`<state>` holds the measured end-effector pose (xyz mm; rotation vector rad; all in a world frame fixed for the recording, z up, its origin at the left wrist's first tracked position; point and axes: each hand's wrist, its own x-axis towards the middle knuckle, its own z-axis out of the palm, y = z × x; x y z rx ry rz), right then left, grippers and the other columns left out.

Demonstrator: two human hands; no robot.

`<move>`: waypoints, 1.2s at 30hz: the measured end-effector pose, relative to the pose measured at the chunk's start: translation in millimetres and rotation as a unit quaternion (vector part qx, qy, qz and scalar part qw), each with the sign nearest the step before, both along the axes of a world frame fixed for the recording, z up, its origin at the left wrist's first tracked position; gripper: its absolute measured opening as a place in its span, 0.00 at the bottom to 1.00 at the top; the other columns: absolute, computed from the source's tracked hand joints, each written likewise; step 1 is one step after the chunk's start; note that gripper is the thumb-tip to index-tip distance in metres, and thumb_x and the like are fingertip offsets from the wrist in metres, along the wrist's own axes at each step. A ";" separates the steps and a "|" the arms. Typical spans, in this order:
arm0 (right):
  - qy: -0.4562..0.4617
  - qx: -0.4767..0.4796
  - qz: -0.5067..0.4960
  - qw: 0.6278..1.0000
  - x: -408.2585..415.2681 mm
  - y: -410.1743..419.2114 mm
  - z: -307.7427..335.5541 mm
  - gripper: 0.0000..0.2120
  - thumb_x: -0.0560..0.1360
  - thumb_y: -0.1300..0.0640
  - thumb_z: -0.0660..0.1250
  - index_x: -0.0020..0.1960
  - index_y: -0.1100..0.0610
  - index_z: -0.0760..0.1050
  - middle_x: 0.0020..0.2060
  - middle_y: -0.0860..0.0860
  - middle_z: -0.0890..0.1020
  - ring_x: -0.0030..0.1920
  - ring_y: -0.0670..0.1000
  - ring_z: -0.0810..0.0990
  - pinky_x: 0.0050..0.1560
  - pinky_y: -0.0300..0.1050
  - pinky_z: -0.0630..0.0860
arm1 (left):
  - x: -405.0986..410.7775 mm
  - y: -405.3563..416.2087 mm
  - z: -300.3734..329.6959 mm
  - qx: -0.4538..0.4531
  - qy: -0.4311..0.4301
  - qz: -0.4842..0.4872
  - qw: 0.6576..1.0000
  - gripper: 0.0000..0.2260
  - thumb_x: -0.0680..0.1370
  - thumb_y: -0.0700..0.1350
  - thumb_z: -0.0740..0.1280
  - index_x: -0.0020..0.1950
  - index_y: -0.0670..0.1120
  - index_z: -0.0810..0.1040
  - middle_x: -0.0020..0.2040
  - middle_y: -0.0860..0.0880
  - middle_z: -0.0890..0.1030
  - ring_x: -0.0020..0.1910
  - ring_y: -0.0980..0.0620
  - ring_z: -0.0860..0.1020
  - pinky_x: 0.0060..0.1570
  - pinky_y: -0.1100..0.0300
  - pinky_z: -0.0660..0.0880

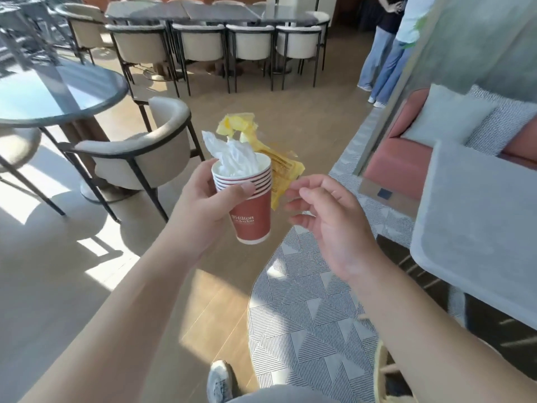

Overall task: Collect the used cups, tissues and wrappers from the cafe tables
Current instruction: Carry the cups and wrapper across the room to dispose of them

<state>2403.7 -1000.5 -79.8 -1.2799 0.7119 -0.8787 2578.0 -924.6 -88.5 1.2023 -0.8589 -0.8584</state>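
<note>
Round table (pixel 43 94) at left shows no litter w/ what's visible, so collection looks well along; other tables can't be judged. Left hand (pixel 203 207) grips the cup stack (pixel 252 205), upright, mouth up, tilted slightly. Tissue (pixel 232 155) stuffed inside, yellow wrapper (pixel 279 173) behind. Right hand (pixel 325 210) loosely curled beside, holding nothing.

- red paper cup (pixel 252 210) at frame centre: white print on the wall reads "hilton", small logo mark just at 9 o'clock of the word
- second line under it, smaller, looks like "garden inn", blurred, not certain
- yellow wrapper (pixel 283 173) at 2 o'clock of the cup: dark print lines, too small to read
</note>
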 end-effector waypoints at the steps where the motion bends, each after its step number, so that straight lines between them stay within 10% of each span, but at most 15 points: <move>1: -0.001 -0.002 -0.007 1.000 16.6 -9.4 2.8 0.07 0.71 0.56 0.63 0.45 0.55 0.79 0.42 0.52 0.84 0.42 0.48 0.82 0.44 0.46 0.77 | 17.2 -10.8 1.3 -0.003 0.003 -0.009 1.000 0.26 0.71 0.42 0.72 0.68 0.39 0.74 0.52 0.48 0.85 0.50 0.53 0.84 0.46 0.62 0.79; 22: -0.011 0.026 -0.080 0.996 176.9 -239.7 -26.9 0.06 0.71 0.56 0.64 0.44 0.54 0.80 0.43 0.52 0.83 0.43 0.51 0.81 0.40 0.43 0.76 | 186.7 -258.5 -19.2 0.046 -0.015 -0.071 0.996 0.35 0.67 0.52 0.75 0.70 0.39 0.72 0.61 0.37 0.81 0.57 0.44 0.81 0.58 0.46 0.76; 36: -0.030 0.041 -0.070 0.996 195.4 -478.5 -13.3 0.06 0.71 0.54 0.64 0.41 0.49 0.81 0.41 0.50 0.85 0.42 0.50 0.82 0.42 0.43 0.76 | 202.6 -499.9 -1.3 0.047 -0.059 -0.093 0.993 0.34 0.68 0.52 0.74 0.69 0.38 0.73 0.56 0.46 0.83 0.55 0.48 0.82 0.52 0.56 0.77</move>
